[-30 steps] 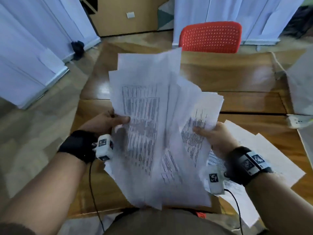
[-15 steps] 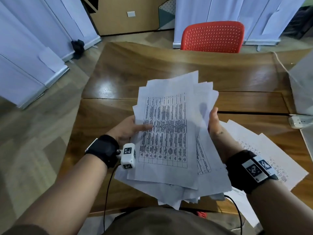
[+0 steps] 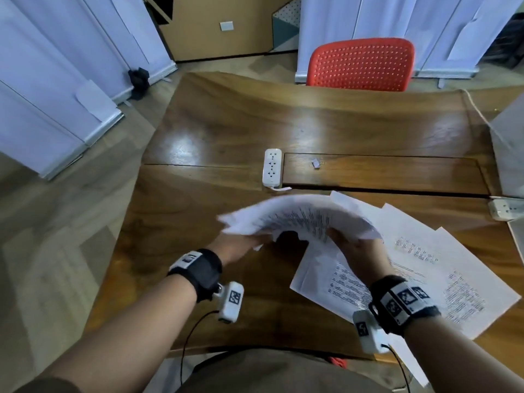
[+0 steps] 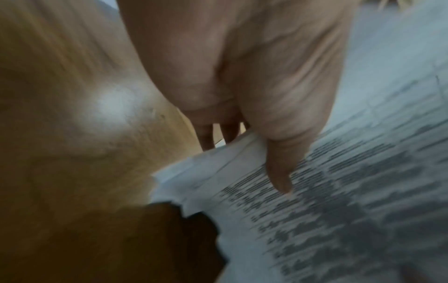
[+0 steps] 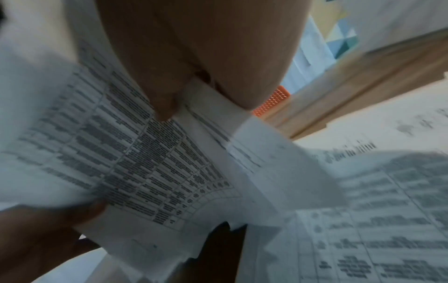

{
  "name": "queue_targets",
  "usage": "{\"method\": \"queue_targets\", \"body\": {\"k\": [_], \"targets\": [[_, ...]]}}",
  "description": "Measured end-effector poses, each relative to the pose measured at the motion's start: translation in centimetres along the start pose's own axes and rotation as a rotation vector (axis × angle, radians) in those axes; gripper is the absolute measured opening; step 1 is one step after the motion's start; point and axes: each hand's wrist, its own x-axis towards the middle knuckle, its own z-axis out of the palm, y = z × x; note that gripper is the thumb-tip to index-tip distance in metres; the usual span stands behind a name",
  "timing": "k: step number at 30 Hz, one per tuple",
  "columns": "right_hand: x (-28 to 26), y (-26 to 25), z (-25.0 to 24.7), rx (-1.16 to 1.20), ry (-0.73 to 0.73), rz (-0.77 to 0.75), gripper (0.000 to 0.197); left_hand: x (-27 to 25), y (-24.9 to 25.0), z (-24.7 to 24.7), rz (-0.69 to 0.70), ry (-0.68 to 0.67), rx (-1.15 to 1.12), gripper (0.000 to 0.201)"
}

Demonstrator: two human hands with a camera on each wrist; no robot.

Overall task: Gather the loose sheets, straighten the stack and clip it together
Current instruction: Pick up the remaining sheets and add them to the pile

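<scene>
A bundle of printed sheets arches low over the wooden table, held flat at both ends. My left hand pinches its left edge, thumb on top and fingers beneath. My right hand grips the right edge of the sheets, thumb on the printed face. More loose printed sheets lie spread on the table under and to the right of my right hand. A small clip-like object lies on the table's inset panel beyond the bundle.
A white power strip lies mid-table just beyond the bundle; another sits at the right edge. A red chair stands at the far side. A grey object fills the right margin.
The bundle came down from upright in front of me to nearly flat, low over the table. Both hands dropped with it and still hold its two ends. The power strip came into view.
</scene>
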Motion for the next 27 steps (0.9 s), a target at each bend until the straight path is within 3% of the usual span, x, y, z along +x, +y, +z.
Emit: {"method": "queue_targets", "body": {"k": [1,2,5,6,8,9,10,11,15,19,21,23,26,27], "targets": [[-0.1,-0.3,0.0,0.027,0.0,0.027,0.023,0.5,-1.3,0.4,0.004,0.054,-0.017,0.032],[0.1,-0.2,0.0,0.066,-0.005,0.054,0.034,0.6,-1.1,0.2,0.15,0.031,-0.039,0.032],[0.7,-2.3,-0.8,0.183,0.049,0.091,0.036,1.1,2.2,0.1,0.344,0.126,-0.176,0.025],[0.9,-2.7,-1.1,0.2,0.104,0.051,0.033,0.2,2.5,-0.5,0.331,0.126,-0.248,0.023],[1.1,-2.7,-1.5,0.207,0.172,-0.047,0.057,0.4,3.4,-0.1,0.257,0.162,-0.322,0.014],[1.0,-2.6,-1.5,0.273,0.156,-0.076,0.053,0.9,3.0,0.0,0.205,0.124,-0.317,0.01],[1.0,-2.1,-1.3,0.294,0.108,-0.09,0.029,1.3,2.6,0.1,0.19,0.108,-0.316,0.02],[1.0,-2.1,-1.2,0.28,0.06,-0.108,0.019,1.8,1.9,0.2,0.184,0.085,-0.309,0.029],[1.8,-0.1,0.5,0.134,0.004,-0.066,0.019,2.3,1.8,0.8,0.185,0.073,-0.327,0.034],[1.9,-0.1,0.9,0.262,0.093,-0.032,0.021,2.5,2.4,0.7,0.277,0.221,-0.468,0.037],[1.4,-0.6,0.5,0.309,0.127,-0.098,0.023,2.5,2.2,0.2,0.292,0.239,-0.53,0.042],[1.0,0.1,0.5,0.233,0.054,-0.118,0.035,2.2,1.7,0.0,0.256,0.21,-0.511,0.045],[0.4,2.7,0.9,0.028,-0.137,0.027,0.055,2.3,0.7,0.1,0.201,0.194,-0.386,0.052],[0.2,2.7,1.0,0.021,-0.169,0.062,0.054,2.3,0.6,0.3,0.206,0.21,-0.374,0.051]]}}
